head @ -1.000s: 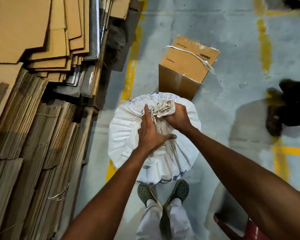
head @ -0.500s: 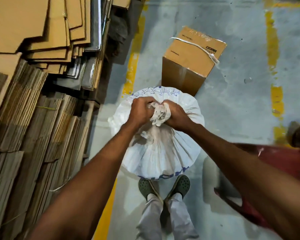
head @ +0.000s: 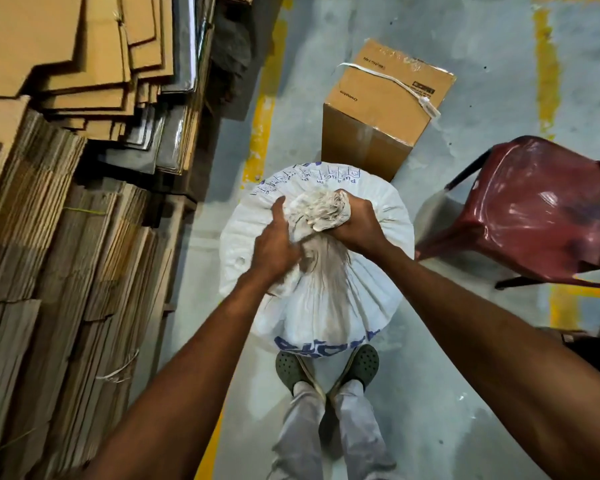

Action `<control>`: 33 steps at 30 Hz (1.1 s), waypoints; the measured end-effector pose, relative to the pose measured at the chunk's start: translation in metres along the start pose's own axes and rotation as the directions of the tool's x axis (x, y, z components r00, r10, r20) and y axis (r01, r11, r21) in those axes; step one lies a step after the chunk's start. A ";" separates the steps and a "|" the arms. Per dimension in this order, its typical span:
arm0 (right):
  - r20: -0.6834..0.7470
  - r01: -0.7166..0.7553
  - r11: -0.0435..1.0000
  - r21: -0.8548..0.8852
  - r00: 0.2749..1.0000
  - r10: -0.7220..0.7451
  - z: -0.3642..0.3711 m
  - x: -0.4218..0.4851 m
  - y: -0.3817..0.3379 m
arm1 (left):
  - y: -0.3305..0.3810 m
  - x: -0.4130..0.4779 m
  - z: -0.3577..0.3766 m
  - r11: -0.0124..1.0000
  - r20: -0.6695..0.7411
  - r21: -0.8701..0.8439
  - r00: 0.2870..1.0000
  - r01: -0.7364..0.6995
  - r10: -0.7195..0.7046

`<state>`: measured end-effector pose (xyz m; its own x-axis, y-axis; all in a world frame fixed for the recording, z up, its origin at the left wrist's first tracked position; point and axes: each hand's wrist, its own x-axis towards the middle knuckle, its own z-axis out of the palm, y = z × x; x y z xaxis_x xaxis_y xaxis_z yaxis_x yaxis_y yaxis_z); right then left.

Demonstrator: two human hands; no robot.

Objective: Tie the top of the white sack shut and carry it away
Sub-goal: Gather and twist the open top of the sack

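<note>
Both bare arms come in from the bottom edge of the frame, nearly straight, and converge at its centre. The left hand [head: 276,247] shows its back to the camera. Its thumb lies up along the bunched mouth of the white sack [head: 326,306], and its fingers curl in at the neck below. The right hand [head: 359,226], just beside it, grips the bunch in a fist.

You're standing over a white sack [head: 326,306] w/ blue print [head: 326,345]; maroon chair [head: 541,209], brown box [head: 388,95], yellow stripes [head: 262,116], green clogs [head: 290,370] showing.
</note>
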<state>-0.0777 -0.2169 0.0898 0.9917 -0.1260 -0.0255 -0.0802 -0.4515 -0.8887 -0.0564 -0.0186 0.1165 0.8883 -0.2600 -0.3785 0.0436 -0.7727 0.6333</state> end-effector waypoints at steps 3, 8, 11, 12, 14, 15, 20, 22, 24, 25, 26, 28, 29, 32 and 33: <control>0.060 0.113 0.991 -0.072 0.992 -0.109 -0.014 -0.001 0.012 | -0.028 0.023 -0.037 0.987 -0.091 0.159 0.994 -0.037 0.052; 0.209 0.344 0.930 -0.128 0.926 -0.314 0.006 -0.002 -0.003 | 0.004 0.041 -0.059 0.969 -0.043 0.040 0.968 -0.244 0.245; 0.143 0.086 0.983 0.160 0.984 -0.109 0.030 0.005 -0.026 | 0.034 0.050 -0.041 0.939 0.038 0.049 0.940 -0.339 0.338; 0.149 -0.011 0.977 0.212 0.989 -0.021 0.030 0.007 -0.027 | 0.039 0.051 -0.039 0.942 0.045 0.050 0.943 -0.332 0.330; 0.198 -0.081 0.989 0.127 0.979 0.054 0.022 0.006 -0.023 | 0.042 0.050 -0.036 0.938 0.051 0.018 0.937 -0.347 0.346; 0.191 -0.056 0.997 0.046 0.980 0.046 0.018 0.004 -0.019 | 0.043 0.047 -0.036 0.932 0.060 -0.027 0.930 -0.361 0.362; -0.039 -0.015 0.999 -0.046 0.999 0.013 0.006 -0.004 -0.002 | 0.016 0.037 -0.046 0.955 0.036 -0.109 0.959 -0.275 0.280; -0.011 -0.001 0.999 -0.041 1.000 0.001 0.003 -0.005 0.003 | -0.003 0.038 -0.053 0.966 0.199 0.128 0.960 -0.223 0.195; 0.083 0.063 0.998 -0.004 0.995 -0.063 0.002 -0.005 0.002 | -0.013 0.039 -0.054 0.892 0.277 0.350 0.941 -0.287 0.194; 0.134 0.114 0.994 0.007 0.985 -0.113 0.003 -0.005 0.002 | -0.012 0.041 -0.055 0.849 0.255 0.407 0.934 -0.338 0.249; 0.174 0.166 0.986 0.003 0.971 -0.164 0.004 -0.005 0.000 | -0.011 0.046 -0.059 0.805 0.225 0.446 0.919 -0.392 0.323; 0.206 0.235 0.972 -0.021 0.952 -0.225 0.003 -0.004 0.000 | -0.007 0.057 -0.070 0.699 0.214 0.536 0.877 -0.473 0.430; 0.209 0.246 0.969 -0.020 0.949 -0.236 0.001 -0.005 0.001 | -0.004 0.062 -0.075 0.680 0.244 0.534 0.862 -0.503 0.445; 0.240 0.243 0.970 -0.019 0.943 -0.231 -0.002 -0.007 0.005 | 0.011 0.060 -0.081 0.796 0.376 0.330 0.844 -0.507 0.381; 0.234 0.235 0.972 -0.017 0.946 -0.225 -0.003 -0.008 0.006 | 0.013 0.058 -0.081 0.831 0.408 0.308 0.853 -0.464 0.325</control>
<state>-0.0862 -0.2212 0.0858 0.9795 0.1894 0.0686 0.1538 -0.4832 -0.8619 0.0331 0.0033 0.1577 0.5855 -0.7091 -0.3928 -0.5167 -0.6998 0.4932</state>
